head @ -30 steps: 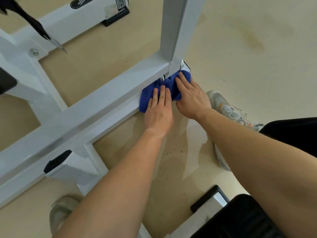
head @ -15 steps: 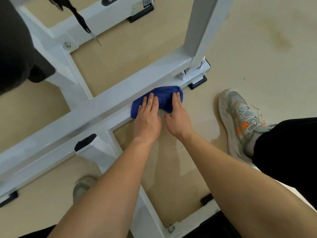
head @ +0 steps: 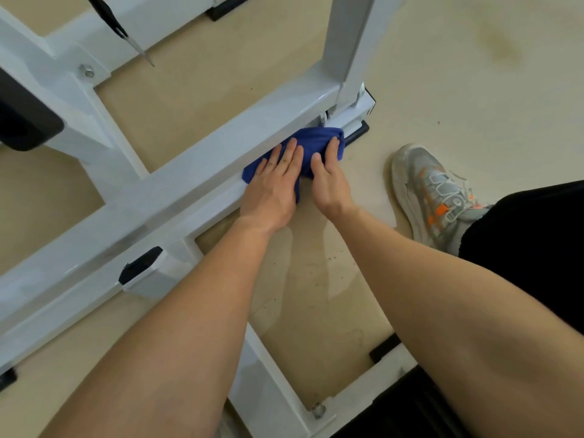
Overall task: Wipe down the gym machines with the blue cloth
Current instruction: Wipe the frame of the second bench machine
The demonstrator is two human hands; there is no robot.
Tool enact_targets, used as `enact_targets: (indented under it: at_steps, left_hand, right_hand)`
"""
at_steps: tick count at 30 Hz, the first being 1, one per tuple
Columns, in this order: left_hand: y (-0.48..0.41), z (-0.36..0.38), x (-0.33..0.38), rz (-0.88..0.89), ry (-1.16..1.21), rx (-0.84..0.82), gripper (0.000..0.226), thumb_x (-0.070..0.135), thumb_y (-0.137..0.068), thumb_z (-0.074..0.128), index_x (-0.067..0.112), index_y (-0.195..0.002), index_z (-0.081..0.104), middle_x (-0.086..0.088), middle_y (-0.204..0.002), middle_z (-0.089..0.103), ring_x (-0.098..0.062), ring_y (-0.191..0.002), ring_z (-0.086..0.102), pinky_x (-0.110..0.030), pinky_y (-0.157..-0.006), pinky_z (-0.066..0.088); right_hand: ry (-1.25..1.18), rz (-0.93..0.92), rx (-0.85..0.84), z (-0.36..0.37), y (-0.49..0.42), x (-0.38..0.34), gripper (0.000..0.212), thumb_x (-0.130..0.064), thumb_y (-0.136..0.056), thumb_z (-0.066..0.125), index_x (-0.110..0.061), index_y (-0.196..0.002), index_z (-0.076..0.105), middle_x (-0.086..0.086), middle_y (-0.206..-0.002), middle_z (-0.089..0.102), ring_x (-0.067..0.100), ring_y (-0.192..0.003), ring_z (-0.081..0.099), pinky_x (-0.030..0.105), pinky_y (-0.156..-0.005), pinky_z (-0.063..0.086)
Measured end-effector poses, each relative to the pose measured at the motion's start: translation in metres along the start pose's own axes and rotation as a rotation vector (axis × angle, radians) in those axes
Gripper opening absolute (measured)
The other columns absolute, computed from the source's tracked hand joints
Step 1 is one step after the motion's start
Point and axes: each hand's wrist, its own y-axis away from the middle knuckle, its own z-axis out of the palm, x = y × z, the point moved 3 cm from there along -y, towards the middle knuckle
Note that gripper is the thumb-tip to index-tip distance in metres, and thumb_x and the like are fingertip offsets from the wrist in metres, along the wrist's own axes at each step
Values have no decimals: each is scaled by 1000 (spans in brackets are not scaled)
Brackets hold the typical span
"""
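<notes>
The blue cloth (head: 311,140) lies bunched against the near side of the white base beam (head: 189,181) of the gym machine, close to the foot of its upright post (head: 347,42). My left hand (head: 275,184) presses flat on the cloth's left part with straight fingers. Beside it, my right hand (head: 328,178) presses the cloth's right part, fingers laid over the fold. Both forearms reach in from the bottom of the view.
A grey and orange shoe (head: 433,194) stands on the beige floor right of the hands. A cross strut (head: 151,273) with a black end cap joins the beam on the left. A black pad (head: 25,121) sits at far left, and another frame bar (head: 278,390) runs below.
Both hands and the cloth slid left along the beam away from the post, then back right toward it. The right hand moved closer beside the left hand.
</notes>
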Motion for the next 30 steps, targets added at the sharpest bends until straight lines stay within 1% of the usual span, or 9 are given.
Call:
enact_targets:
  at_steps: [2, 4, 9, 13, 16, 20, 24, 28, 30]
  left_hand:
    - [15, -2, -8, -8, 8, 0, 78, 1, -95, 41, 20, -158, -1, 5, -165, -9, -15, -152, -7, -33, -122, 0]
    - [36, -3, -22, -33, 25, -18, 78, 0, -95, 41, 19, -158, -1, 5, -165, -9, -15, -152, -7, -35, -124, 2]
    - [95, -4, -62, -145, 7, -57, 75, 2, -99, 43, 18, -157, -2, 5, -165, -11, -18, -152, -6, -33, -124, 6]
    - [129, -8, -69, -295, -57, -82, 70, 7, -103, 38, 14, -156, -7, 1, -165, -14, -18, -152, -7, -33, -116, 27]
    - [131, -6, -66, -409, -74, -41, 68, 8, -103, 36, 9, -156, -6, -5, -165, -11, -23, -152, -3, -34, -117, 28]
    - [129, 2, -65, -485, -90, 43, 60, 10, -105, 34, 1, -155, 2, -14, -165, 3, -29, -152, 7, -41, -121, 22]
    - [121, 18, -65, -499, -156, 157, 62, 16, -97, 59, -11, -145, 31, -31, -152, 31, -43, -142, 32, -47, -117, 31]
    - [122, 24, -68, -494, -115, 271, 62, 10, -87, 72, -6, -140, 45, -26, -147, 44, -39, -135, 45, -43, -111, 40]
    - [120, 24, -70, -498, -77, 318, 57, 8, -88, 70, -1, -139, 49, -20, -146, 48, -35, -134, 48, -43, -108, 44]
  right_hand:
    - [20, 11, -39, 13, 11, 2, 64, -30, -107, 29, -17, -158, -6, 0, -166, 9, 20, -148, 25, 23, -110, 21]
    - [49, 9, -97, 31, 25, 6, 67, -28, -105, 32, -20, -158, -7, 4, -165, 17, 24, -145, 32, 28, -111, 25]
    - [258, -130, -250, 75, 63, 11, 73, -18, -99, 36, -16, -158, -7, 7, -165, 19, 26, -143, 34, 35, -109, 35]
    - [468, -259, -420, 97, 85, 14, 77, -13, -95, 38, -17, -159, -4, 5, -167, -2, 30, -147, 27, 45, -112, 36]
    - [591, -314, -492, 107, 91, 13, 76, -17, -95, 38, -22, -159, -2, 0, -167, 1, 34, -142, 34, 43, -107, 40]
    - [735, -390, -486, 98, 88, 7, 67, -22, -99, 33, -30, -159, 4, -1, -164, 22, 32, -135, 42, 37, -99, 40]
    - [847, -476, -499, 81, 78, 1, 65, -17, -100, 32, -31, -159, 9, -6, -164, 21, 25, -143, 35, 33, -105, 38]
    - [896, -532, -418, 73, 69, 0, 63, -18, -99, 38, -28, -158, 20, -6, -159, 33, 25, -139, 39, 37, -99, 45]
    - [932, -578, -353, 71, 68, -1, 62, -19, -97, 44, -24, -156, 25, -1, -153, 41, 29, -131, 43, 39, -94, 47]
